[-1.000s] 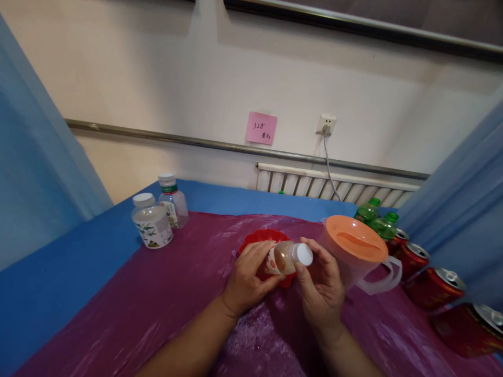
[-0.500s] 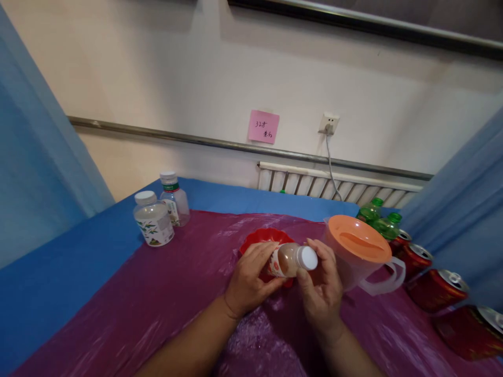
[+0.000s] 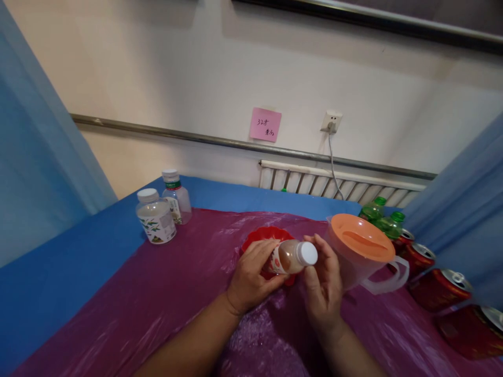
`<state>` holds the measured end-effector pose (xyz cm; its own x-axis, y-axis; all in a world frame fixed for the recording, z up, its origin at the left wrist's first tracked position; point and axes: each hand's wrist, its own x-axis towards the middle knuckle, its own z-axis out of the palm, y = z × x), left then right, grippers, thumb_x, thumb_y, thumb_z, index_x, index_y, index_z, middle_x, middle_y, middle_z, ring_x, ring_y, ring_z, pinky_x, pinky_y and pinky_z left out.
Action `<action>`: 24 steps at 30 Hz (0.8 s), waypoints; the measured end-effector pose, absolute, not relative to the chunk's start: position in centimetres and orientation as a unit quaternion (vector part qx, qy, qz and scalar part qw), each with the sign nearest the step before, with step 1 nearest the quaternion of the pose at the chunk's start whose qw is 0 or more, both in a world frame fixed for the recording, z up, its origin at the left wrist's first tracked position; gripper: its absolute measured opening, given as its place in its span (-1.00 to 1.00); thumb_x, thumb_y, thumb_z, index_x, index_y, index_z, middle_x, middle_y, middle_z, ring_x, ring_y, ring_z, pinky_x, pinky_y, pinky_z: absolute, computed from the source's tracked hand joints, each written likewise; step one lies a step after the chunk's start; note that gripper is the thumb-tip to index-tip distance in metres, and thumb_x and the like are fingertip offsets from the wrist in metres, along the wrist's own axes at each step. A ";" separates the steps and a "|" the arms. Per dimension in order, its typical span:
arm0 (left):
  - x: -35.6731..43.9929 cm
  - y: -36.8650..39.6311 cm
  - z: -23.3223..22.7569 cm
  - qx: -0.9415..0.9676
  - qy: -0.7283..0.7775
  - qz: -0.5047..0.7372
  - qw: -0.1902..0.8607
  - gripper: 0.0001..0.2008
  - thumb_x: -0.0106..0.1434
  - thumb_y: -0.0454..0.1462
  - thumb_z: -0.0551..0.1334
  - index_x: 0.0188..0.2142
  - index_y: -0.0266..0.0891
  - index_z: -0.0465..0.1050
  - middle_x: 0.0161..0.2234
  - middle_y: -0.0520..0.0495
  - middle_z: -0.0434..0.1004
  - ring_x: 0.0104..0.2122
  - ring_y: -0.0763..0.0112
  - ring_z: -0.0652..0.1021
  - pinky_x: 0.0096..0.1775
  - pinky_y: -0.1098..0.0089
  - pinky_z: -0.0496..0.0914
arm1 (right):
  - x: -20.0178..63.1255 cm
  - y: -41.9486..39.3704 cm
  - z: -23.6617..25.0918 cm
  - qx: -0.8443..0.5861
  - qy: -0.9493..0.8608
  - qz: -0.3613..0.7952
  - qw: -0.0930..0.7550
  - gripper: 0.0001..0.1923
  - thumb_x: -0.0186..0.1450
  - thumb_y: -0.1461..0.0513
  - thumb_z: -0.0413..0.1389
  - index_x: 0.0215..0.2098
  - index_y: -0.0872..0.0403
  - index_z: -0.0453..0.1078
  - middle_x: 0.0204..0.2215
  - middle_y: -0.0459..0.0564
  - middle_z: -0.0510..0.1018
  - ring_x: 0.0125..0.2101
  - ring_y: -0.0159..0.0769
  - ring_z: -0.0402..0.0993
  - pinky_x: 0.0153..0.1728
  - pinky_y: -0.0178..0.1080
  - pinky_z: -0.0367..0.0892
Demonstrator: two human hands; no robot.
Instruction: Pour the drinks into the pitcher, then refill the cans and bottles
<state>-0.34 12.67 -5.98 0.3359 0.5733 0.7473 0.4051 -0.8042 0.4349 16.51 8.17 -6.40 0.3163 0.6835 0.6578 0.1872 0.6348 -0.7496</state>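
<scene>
Hands first: our left hand (image 3: 251,275) wraps its fingers around the body of a small bottle (image 3: 288,257) of brownish drink, holding it tipped on its side above the purple plastic sheet (image 3: 157,303) that covers the table. Our right hand (image 3: 324,285) meets it at the neck, thumb and fingertips closed around the white cap (image 3: 307,253), which sits on the bottle and faces us. Bottle and both hands hover just in front of a red bowl (image 3: 267,235), whose rim shows behind the left fingers.

Just to the right stands a clear pitcher (image 3: 363,256) with an orange lid, its handle turned toward us. Beyond it two green-capped bottles (image 3: 383,220) stand close together, and a row of red cans (image 3: 444,288) runs along the right edge toward us.

Farther off on the left, at the edge of the blue tablecloth (image 3: 58,272), two clear white-capped bottles (image 3: 163,209) stand side by side, touching or nearly so. At the back, a pink note (image 3: 265,124) hangs on the wall beside a socket (image 3: 331,121) with a cord plugged in, above a white radiator (image 3: 338,186).
</scene>
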 end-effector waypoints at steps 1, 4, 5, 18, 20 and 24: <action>-0.3 12.7 -5.9 0.811 0.302 0.493 0.086 -0.35 0.20 -0.14 0.44 0.23 -0.09 0.30 0.07 -0.20 0.58 0.06 0.05 0.57 0.09 -0.04 0.45 | 16.6 8.0 -6.2 -0.397 -0.569 0.168 0.700 -0.46 0.43 0.16 0.09 0.35 -0.03 0.22 0.21 0.16 0.44 0.19 -0.02 0.41 0.16 0.13 0.34; -0.4 12.7 -5.9 0.808 0.300 0.499 0.086 -0.35 0.20 -0.12 0.43 0.24 -0.10 0.31 0.07 -0.20 0.58 0.06 0.05 0.57 0.10 -0.03 0.45 | 16.8 7.7 -5.8 -0.421 -0.583 0.151 0.678 -0.53 0.47 0.17 0.01 0.33 -0.03 0.28 0.22 0.15 0.45 0.22 0.00 0.37 0.21 0.19 0.26; -0.4 12.7 -5.9 0.808 0.299 0.500 0.085 -0.35 0.20 -0.11 0.43 0.24 -0.11 0.31 0.07 -0.20 0.58 0.06 0.05 0.57 0.10 -0.03 0.45 | 16.7 7.7 -5.8 -0.424 -0.580 0.152 0.679 -0.55 0.47 0.18 0.02 0.31 -0.03 0.30 0.21 0.14 0.46 0.21 -0.01 0.38 0.22 0.19 0.26; -0.4 12.7 -6.1 0.805 0.305 0.502 0.083 -0.34 0.20 -0.12 0.44 0.24 -0.10 0.30 0.07 -0.21 0.58 0.06 0.04 0.57 0.10 -0.05 0.45 | 16.4 7.6 -6.2 -0.421 -0.572 0.162 0.685 -0.52 0.45 0.20 0.07 0.33 -0.02 0.27 0.22 0.15 0.46 0.21 -0.03 0.39 0.21 0.15 0.29; -0.4 12.7 -6.0 0.806 0.303 0.501 0.086 -0.34 0.20 -0.11 0.44 0.24 -0.09 0.30 0.07 -0.20 0.58 0.06 0.04 0.57 0.10 -0.05 0.45 | 16.5 7.9 -6.5 -0.416 -0.564 0.160 0.695 -0.55 0.43 0.21 0.11 0.27 -0.04 0.33 0.20 0.14 0.47 0.18 -0.03 0.42 0.20 0.17 0.30; -0.3 12.6 -5.9 0.807 0.301 0.500 0.089 -0.34 0.20 -0.09 0.44 0.24 -0.07 0.30 0.07 -0.19 0.58 0.06 0.04 0.57 0.09 -0.04 0.45 | 16.3 8.3 -6.6 -0.384 -0.534 0.183 0.731 -0.56 0.33 0.22 0.25 0.16 -0.03 0.36 0.15 0.13 0.47 0.13 -0.04 0.45 0.17 0.17 0.33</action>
